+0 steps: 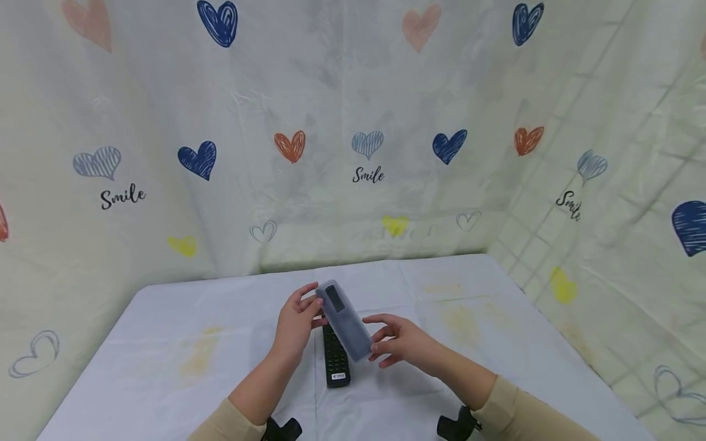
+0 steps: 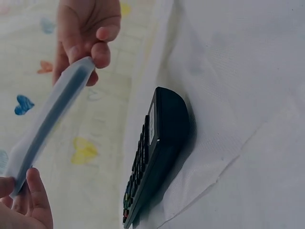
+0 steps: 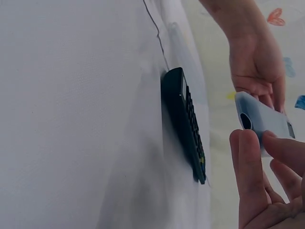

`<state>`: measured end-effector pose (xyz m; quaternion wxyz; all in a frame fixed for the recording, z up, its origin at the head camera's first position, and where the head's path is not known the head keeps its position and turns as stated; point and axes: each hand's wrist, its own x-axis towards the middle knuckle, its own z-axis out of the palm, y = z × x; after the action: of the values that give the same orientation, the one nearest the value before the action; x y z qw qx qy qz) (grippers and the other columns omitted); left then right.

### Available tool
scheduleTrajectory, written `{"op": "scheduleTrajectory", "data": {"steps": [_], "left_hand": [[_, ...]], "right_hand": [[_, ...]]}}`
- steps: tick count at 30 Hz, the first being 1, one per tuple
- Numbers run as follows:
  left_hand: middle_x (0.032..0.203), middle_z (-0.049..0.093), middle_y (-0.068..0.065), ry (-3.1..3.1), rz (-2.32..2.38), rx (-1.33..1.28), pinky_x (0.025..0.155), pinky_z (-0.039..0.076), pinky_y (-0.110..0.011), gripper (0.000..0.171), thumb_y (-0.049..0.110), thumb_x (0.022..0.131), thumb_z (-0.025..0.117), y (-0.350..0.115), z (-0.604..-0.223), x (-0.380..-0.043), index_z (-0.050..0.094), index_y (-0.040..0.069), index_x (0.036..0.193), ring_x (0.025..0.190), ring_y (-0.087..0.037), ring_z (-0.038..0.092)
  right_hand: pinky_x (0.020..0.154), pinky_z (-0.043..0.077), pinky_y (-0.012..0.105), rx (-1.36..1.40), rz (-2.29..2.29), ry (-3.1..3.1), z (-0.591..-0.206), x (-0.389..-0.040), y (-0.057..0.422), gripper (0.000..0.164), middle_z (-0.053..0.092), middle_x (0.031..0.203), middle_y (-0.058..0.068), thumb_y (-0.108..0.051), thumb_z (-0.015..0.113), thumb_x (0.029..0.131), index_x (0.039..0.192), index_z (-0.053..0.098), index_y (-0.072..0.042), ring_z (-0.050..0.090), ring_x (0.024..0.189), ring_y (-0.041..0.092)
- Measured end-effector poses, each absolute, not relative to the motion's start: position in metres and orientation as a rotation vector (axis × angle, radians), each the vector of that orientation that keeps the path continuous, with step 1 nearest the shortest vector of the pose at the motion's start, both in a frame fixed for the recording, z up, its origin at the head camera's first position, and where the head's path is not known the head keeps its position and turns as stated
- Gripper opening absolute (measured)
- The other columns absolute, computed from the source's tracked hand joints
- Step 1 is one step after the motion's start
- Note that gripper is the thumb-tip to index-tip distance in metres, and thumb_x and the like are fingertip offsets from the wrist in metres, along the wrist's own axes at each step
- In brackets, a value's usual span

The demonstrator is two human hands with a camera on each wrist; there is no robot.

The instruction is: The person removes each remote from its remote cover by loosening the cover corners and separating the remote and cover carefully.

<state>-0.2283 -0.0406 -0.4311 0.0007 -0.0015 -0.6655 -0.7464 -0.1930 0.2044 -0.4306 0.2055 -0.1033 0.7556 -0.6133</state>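
Above the table, a slim translucent grey-blue remote cover [image 1: 351, 327] with a dark rectangular window slants down to the right; whether anything is inside, I cannot tell. My left hand [image 1: 293, 324] grips its upper end between thumb and fingers. At the lower end my right hand [image 1: 405, 342] pinches the corner with thumb and fingertips, its other fingers spread. The right wrist view shows a dark round opening in that end of the cover [image 3: 262, 117]. Beneath, a black remote control [image 1: 335, 361] lies buttons up on the white cloth, its upper part partly hidden by the cover.
A white cloth with yellowish stains covers the table [image 1: 242, 331]. Behind and to the right hangs a pale curtain [image 1: 342, 92] printed with hearts and "Smile". Both wrists wear black camera mounts [image 1: 458, 424].
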Motion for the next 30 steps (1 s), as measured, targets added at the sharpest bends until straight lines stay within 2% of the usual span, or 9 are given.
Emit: {"op": "scheduleTrajectory", "data": {"steps": [8, 15, 25, 30], "left_hand": [[0.121, 0.068, -0.013, -2.1, -2.349, -0.046, 0.081, 0.059, -0.038, 0.043, 0.01, 0.099, 0.06, -0.037, -0.425, -0.233, 0.053, 0.014, 0.142, 0.094, -0.021, 0.067], [0.12, 0.069, -0.012, -2.128, -2.342, -0.078, 0.084, 0.057, -0.042, 0.042, 0.009, 0.099, 0.06, -0.035, -0.424, -0.235, 0.054, 0.014, 0.141, 0.092, -0.02, 0.067], [0.121, 0.069, -0.01, -2.206, -2.288, -0.176, 0.084, 0.058, -0.042, 0.039, 0.011, 0.098, 0.062, -0.028, -0.419, -0.23, 0.058, 0.014, 0.137, 0.095, -0.02, 0.069], [0.12, 0.07, -0.009, -2.262, -2.261, -0.266, 0.085, 0.058, -0.043, 0.039, 0.013, 0.098, 0.064, -0.02, -0.417, -0.226, 0.059, 0.015, 0.136, 0.098, -0.021, 0.069]], "right_hand": [[0.071, 0.061, 0.042, -0.251, -1.717, 2.146, -0.435, -0.193, 0.198, 0.059, 0.061, 0.1, 0.014, -0.005, 0.072, 0.088, 0.142, 0.051, -0.009, 0.072, 0.088, 0.029], [0.07, 0.061, 0.043, -0.272, -1.715, 2.158, -0.44, -0.19, 0.197, 0.056, 0.062, 0.102, 0.014, -0.006, 0.069, 0.091, 0.143, 0.049, -0.009, 0.072, 0.086, 0.03], [0.078, 0.06, 0.04, -0.305, -1.593, 2.419, -0.425, -0.201, 0.199, 0.047, 0.069, 0.111, 0.011, -0.028, 0.07, 0.094, 0.136, 0.058, -0.01, 0.071, 0.094, 0.026], [0.081, 0.059, 0.04, -0.307, -1.76, 2.442, -0.412, -0.212, 0.198, 0.05, 0.067, 0.118, 0.014, -0.029, 0.071, 0.093, 0.138, 0.057, -0.013, 0.07, 0.098, 0.026]]}}
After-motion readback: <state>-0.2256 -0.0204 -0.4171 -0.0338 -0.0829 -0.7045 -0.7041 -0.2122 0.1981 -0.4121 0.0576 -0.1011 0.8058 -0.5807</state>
